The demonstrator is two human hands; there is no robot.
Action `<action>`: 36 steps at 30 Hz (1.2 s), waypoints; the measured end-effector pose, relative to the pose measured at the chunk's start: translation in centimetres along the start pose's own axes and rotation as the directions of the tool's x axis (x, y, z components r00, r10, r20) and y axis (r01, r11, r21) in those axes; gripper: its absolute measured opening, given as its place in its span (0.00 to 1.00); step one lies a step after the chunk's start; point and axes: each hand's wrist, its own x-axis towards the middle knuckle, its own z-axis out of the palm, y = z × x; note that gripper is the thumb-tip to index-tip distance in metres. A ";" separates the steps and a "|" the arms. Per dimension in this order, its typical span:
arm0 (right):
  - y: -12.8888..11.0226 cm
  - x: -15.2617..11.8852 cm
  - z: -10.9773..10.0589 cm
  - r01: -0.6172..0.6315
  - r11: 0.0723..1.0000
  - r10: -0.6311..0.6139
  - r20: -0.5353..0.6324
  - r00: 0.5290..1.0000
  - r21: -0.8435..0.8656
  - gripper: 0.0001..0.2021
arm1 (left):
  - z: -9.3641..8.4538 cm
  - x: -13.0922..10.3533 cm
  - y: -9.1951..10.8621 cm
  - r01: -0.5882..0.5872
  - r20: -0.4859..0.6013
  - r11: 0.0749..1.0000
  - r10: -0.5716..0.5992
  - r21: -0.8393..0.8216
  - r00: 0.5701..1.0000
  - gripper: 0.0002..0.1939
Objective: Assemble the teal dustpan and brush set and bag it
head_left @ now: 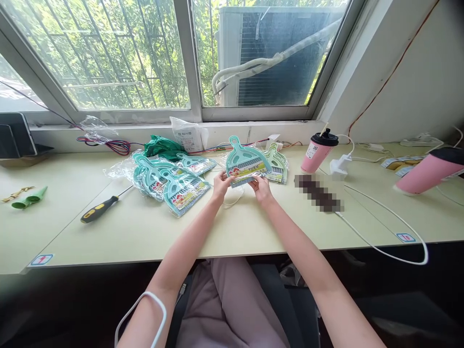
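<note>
Between my two hands is a mint-green dustpan-and-brush set in clear wrapping, held upright above the table. My left hand grips its lower left corner, and my right hand pinches the lower edge on the right. Just behind it to the right lies a paler green set. Several more wrapped mint sets overlap in a pile on the left, the nearest one showing a yellow label.
A black-and-yellow screwdriver lies left of the pile. Green plastic and a white bag are behind. Rightward are a pink cup, a white charger, a looping cable and another pink cup.
</note>
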 end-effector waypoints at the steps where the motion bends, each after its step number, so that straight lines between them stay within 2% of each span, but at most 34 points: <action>1: 0.0 0.0 0.0 0.001 1.000 -0.001 -0.006 1.000 0.005 0.08 | 0.0 0.0 0.1 0.003 0.001 1.000 -0.003 0.001 1.000 0.26; 12: 0.2 -0.3 0.0 0.005 0.999 -0.005 0.009 1.000 0.035 0.08 | 0.1 -0.2 0.2 0.101 0.043 0.994 -0.100 -0.030 0.994 0.23; 23: 0.6 -0.3 0.0 0.000 1.000 0.000 0.001 1.000 0.025 0.08 | -0.8 0.9 -0.2 0.174 0.091 0.985 -0.174 0.007 0.981 0.24; 36: 0.4 -0.3 0.1 -0.021 1.000 0.021 -0.016 1.000 0.008 0.08 | -0.9 0.4 0.1 0.118 0.121 0.992 -0.123 0.046 0.985 0.25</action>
